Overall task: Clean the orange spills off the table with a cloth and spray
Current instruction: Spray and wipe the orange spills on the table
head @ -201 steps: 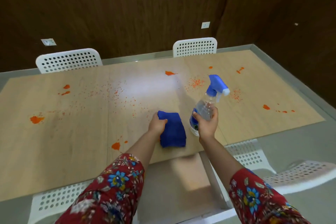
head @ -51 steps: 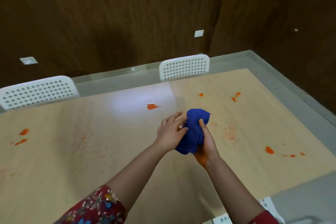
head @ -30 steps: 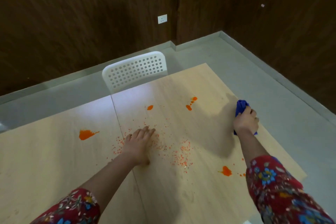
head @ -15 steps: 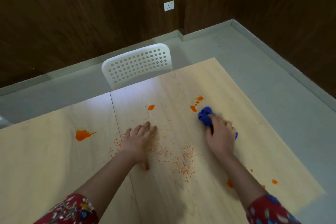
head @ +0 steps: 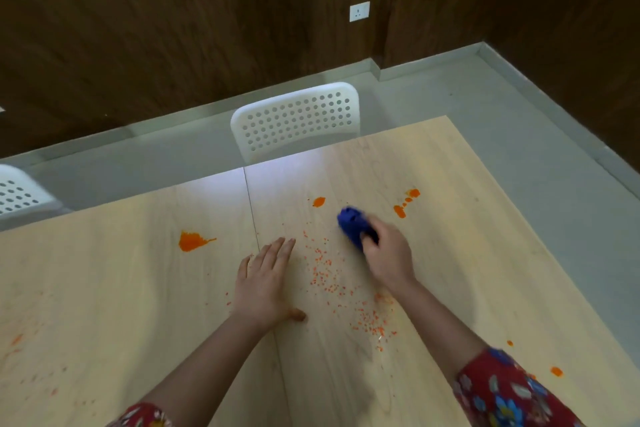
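On the table (head: 485, 288) | your right hand (head: 388, 258) grips the blue cloth (head: 352, 225) | your left hand (head: 265, 282) lies flat, fingers straight.

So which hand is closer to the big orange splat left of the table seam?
Left. The left hand lies flat on the table just right of the splat, not touching it. The right hand, gripping the blue cloth, is farther right, beyond the left hand.

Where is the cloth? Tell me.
Head view, right of centre: cloth gripped in the right hand on the table, between an orange blob and orange trail.
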The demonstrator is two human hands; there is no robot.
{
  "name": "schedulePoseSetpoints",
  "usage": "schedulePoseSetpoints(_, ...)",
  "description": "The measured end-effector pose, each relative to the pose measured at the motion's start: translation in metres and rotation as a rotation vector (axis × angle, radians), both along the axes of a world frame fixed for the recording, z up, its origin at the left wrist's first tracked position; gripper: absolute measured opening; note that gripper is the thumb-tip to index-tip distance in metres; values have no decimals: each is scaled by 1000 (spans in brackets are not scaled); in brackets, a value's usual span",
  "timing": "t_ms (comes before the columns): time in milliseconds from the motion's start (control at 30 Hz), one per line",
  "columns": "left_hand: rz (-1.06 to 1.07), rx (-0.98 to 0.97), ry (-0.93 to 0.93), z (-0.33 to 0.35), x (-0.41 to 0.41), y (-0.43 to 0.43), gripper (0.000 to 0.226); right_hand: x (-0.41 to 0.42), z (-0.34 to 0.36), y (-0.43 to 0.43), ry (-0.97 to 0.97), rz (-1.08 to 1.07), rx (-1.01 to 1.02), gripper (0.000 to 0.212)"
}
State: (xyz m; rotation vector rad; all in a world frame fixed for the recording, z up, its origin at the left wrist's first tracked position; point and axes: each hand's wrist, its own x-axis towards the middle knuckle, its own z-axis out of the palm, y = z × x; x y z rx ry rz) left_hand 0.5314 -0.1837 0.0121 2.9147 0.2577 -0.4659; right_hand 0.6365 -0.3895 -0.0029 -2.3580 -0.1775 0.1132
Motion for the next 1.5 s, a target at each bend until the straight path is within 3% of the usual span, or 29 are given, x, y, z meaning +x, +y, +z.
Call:
schedulePoseSetpoints(100,40,-19,-21,-1,-7,1,133,54,11,15,37,-80,112,37)
schedulePoseSetpoints(233,50,-24,-44,-2,-13,0,131,85,9,22,215,0,-11,37)
schedulePoseSetpoints(400,59,-34,-70,-3,-18,1,127,29,3,23,187,71,-120,44)
schedulePoseSetpoints(500,57,-32,-84,-5,-22,3,124,-13,-5,11,174,221,-67,45)
schedulePoseSetpoints(567,33,-38,-89,-6,-24,4,120,-19,-5,-5,137,112,62,44)
schedulePoseSetpoints(633,-24,-41,-88,-6,-28,3,113,-14,0,-29,91,-172,191,41)
schedulePoseSetpoints(733,-97,-45,-80,-7,-42,2,108,-22,-2,-62,129,-393,41,39)
schedulePoseSetpoints(833,-76,-69,-73,-7,-55,5,111,-43,-12,-56,54,-336,-82,43)
schedulePoseSetpoints(967,-65,-38,-46,-8,-66,12,114,-66,-16,-22,28,-97,2,44)
schedulePoseSetpoints(1100,-119,-85,-59,-12,-71,13,105,-77,-2,-45,-74,-408,122,39)
schedulePoseSetpoints(1233,-207,-122,-34,-13,-72,5,94,-69,-3,-112,-50,-615,-56,39)
schedulePoseSetpoints(1367,-269,-92,-27,-13,-70,-8,95,-65,-7,-131,105,-567,-187,41)
schedulePoseSetpoints(1500,-279,-104,-42,-11,-74,-6,98,-94,-12,-77,67,-396,-181,41)
